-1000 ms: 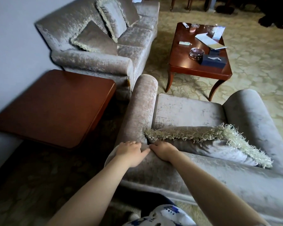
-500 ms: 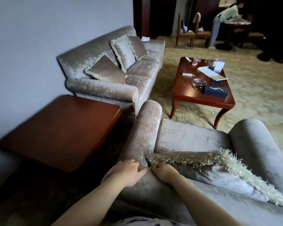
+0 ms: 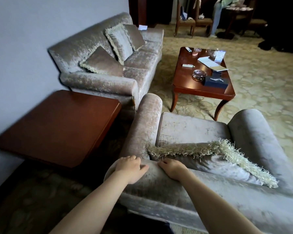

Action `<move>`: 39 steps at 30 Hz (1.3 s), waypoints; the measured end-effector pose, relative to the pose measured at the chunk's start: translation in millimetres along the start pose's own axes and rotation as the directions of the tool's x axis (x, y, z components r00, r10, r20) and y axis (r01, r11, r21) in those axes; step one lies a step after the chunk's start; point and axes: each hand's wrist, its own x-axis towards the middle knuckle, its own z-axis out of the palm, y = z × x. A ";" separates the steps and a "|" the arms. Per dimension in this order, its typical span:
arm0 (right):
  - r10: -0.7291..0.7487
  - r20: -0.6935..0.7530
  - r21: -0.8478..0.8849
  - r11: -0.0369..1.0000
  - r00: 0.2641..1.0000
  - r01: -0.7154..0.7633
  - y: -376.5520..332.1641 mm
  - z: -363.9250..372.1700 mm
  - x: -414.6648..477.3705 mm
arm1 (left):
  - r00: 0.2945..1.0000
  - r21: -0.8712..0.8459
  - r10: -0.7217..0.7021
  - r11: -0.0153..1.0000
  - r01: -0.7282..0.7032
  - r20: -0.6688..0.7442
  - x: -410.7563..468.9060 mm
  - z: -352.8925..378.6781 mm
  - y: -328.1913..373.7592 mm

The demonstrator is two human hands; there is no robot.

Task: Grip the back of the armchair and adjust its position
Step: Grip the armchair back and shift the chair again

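A grey velvet armchair (image 3: pixel 189 130) with rolled arms fills the lower right, seen from behind its back. A fringed cushion (image 3: pixel 215 159) leans on the inside of the backrest. My left hand (image 3: pixel 128 168) lies over the top left corner of the chair back, fingers curled onto the fabric. My right hand (image 3: pixel 172 168) grips the top edge of the back just to the right of it, fingers over the front side next to the cushion. Both hands sit close together, a small gap between them.
A square wooden side table (image 3: pixel 57 127) stands close against the armchair's left arm. A matching sofa (image 3: pixel 108 68) with cushions lines the wall beyond. A wooden coffee table (image 3: pixel 201 88) with papers, an ashtray and a dark box stands ahead. Chairs and a person are far back.
The view has tilted upward, showing more of the room's far end. Both hands stay on the chair back; the gap between them has widened slightly.
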 end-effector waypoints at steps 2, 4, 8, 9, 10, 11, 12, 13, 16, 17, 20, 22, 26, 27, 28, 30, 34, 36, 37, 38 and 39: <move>-0.006 0.004 -0.001 1.000 1.000 0.006 0.6 0.8 2.4 | 1.000 -0.001 0.003 1.000 -0.003 -0.022 0.4 -0.5 -0.4; -0.008 0.017 -0.009 1.000 1.000 0.008 1.4 2.0 3.2 | 0.999 0.003 0.005 1.000 -0.005 -0.048 -1.0 1.2 2.0; -0.019 0.015 -0.017 1.000 1.000 0.019 1.7 2.6 2.9 | 0.996 0.011 -0.006 1.000 0.007 -0.085 -0.8 3.2 1.6; -0.027 0.008 -0.022 0.999 1.000 0.028 2.4 3.4 3.7 | 0.996 0.005 -0.006 1.000 0.007 -0.091 0.0 4.0 0.3; -0.038 0.005 -0.028 0.999 0.999 0.038 3.7 4.7 5.3 | 0.995 -0.005 -0.007 1.000 0.007 -0.096 0.3 5.1 0.1; -0.044 0.013 -0.032 0.999 0.999 0.044 5.9 6.3 6.7 | 0.996 -0.016 -0.011 1.000 0.010 -0.091 0.0 6.5 1.3; -0.042 0.027 -0.033 0.999 0.999 0.043 7.9 7.5 8.1 | 0.997 -0.028 -0.018 0.999 0.016 -0.077 0.0 9.1 3.0; -0.038 0.038 -0.029 0.999 0.999 0.040 9.2 6.7 9.7 | 0.998 -0.039 -0.023 0.999 0.021 -0.065 1.8 11.0 4.0; -0.061 0.014 -0.011 0.998 0.998 0.061 0.3 -11.9 20.7 | 0.997 -0.082 -0.034 0.996 0.028 -0.069 17.0 -3.1 -2.2; -0.065 0.008 -0.003 0.998 0.998 0.065 -3.3 -18.0 24.0 | 0.996 -0.089 -0.036 0.996 0.028 -0.085 21.2 -9.4 -6.1; -0.046 0.017 -0.026 0.999 0.999 0.046 -9.2 -20.1 20.5 | 0.997 -0.073 -0.037 0.997 0.032 -0.068 18.3 -11.3 -10.3; -0.020 -0.016 -0.024 1.000 1.000 0.020 -7.0 -12.9 8.8 | 0.996 -0.069 -0.046 0.997 0.041 -0.076 7.0 -2.1 -7.3; -0.004 -0.092 -0.026 1.000 0.996 0.002 -3.2 -10.9 -7.2 | 0.991 -0.071 -0.030 0.997 0.020 -0.134 -5.3 4.5 -8.2; 0.004 -0.101 -0.032 0.999 0.995 -0.007 -2.4 -10.8 -11.1 | 0.990 -0.073 -0.027 0.997 0.017 -0.138 -6.1 4.3 -9.4; 0.015 -0.116 -0.039 0.999 0.993 -0.020 -0.9 -10.1 -15.6 | 0.990 -0.071 -0.027 0.997 0.018 -0.140 -6.5 4.1 -10.1; 0.026 -0.155 -0.066 0.997 0.988 -0.037 3.9 -7.7 -26.7 | 0.991 -0.055 -0.032 0.998 0.025 -0.129 -7.3 5.1 -10.2; -0.010 -0.241 -0.110 0.994 0.971 -0.017 20.6 -4.1 -49.1 | 0.993 -0.053 -0.029 0.998 0.023 -0.118 -8.9 8.7 -9.4; -0.025 -0.264 -0.117 0.993 0.964 -0.006 29.6 -4.9 -56.4 | 0.991 -0.039 -0.030 0.999 0.025 -0.132 -8.5 7.8 -9.2; -0.030 -0.268 -0.121 0.993 0.963 -0.002 34.4 -6.0 -59.2 | 0.990 -0.033 -0.032 0.999 0.028 -0.139 -8.2 6.9 -9.0; -0.034 -0.268 -0.127 0.992 0.963 0.000 39.9 -7.7 -62.0 | 0.989 -0.025 -0.031 0.999 0.028 -0.143 -7.9 6.0 -9.0; -0.036 -0.268 -0.132 0.991 0.963 0.000 46.4 -10.1 -64.2 | 0.990 -0.015 -0.027 1.000 0.025 -0.141 -7.5 5.0 -9.4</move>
